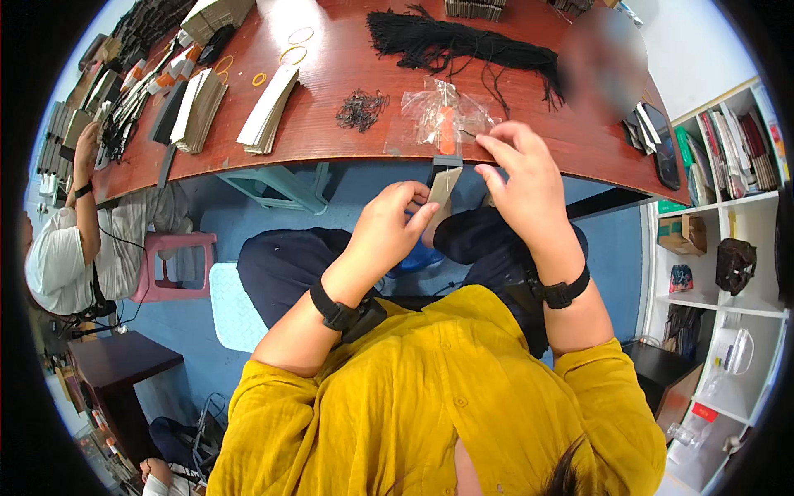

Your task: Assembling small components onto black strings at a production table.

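Observation:
My left hand (394, 218) is closed, thumb and fingers pinching a narrow beige card tag (445, 185) with a dark grey end. It is held upright just off the table's front edge. Whether it is one tag or several is hard to see. My right hand (523, 172) hovers at the edge to its right, thumb and index finger apart. A short dark strand (467, 133) shows by the index fingertip; I cannot tell if it is held. Beyond both hands, a clear plastic bag (420, 112) and an orange strip (447, 131) lie on the table.
On the red-brown table (331, 78) lie a black cord bundle (463, 48), a small dark pile (361, 110), white card stacks (269, 107) and rubber bands (259, 79). Another person's hand (86, 149) works at the far left. Shelves (757, 298) stand right; stools (236, 306) stand left.

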Tool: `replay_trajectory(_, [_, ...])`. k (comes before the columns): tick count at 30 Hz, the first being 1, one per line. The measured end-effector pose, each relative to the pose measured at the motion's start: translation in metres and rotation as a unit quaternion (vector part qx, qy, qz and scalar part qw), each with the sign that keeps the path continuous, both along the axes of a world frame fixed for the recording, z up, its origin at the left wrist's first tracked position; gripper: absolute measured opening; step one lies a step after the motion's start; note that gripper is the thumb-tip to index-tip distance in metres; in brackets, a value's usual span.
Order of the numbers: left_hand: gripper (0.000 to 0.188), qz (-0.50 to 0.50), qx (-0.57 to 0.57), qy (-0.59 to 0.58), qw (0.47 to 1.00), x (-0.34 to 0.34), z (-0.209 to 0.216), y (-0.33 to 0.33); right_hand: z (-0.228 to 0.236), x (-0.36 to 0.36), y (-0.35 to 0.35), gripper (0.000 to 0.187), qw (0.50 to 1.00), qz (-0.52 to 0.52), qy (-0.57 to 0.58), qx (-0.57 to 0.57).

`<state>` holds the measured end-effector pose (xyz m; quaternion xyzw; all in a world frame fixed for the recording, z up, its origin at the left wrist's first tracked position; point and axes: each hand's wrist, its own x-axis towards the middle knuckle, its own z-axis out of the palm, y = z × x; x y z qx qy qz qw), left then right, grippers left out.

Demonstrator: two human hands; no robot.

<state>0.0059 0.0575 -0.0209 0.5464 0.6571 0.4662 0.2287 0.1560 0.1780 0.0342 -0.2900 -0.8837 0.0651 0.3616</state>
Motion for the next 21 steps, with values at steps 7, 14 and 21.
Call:
replay_trajectory(7, [0.013,-0.021,0.004,-0.015,1.000,0.003,0.027,-0.012,-0.015,0.008,0.000,0.013,0.991,0.014,0.116,-0.070])
replay_trajectory(14, [0.042,-0.233,-0.176,-0.526,0.799,0.033,0.039,0.007,0.004,0.039,-0.049,0.010,0.914,0.192,0.204,-0.294])
replay_trajectory(21, [0.024,-0.229,-0.135,-0.605,0.750,0.036,0.060,0.011,0.003,0.070,-0.066,0.010,0.804,0.277,0.195,-0.489])
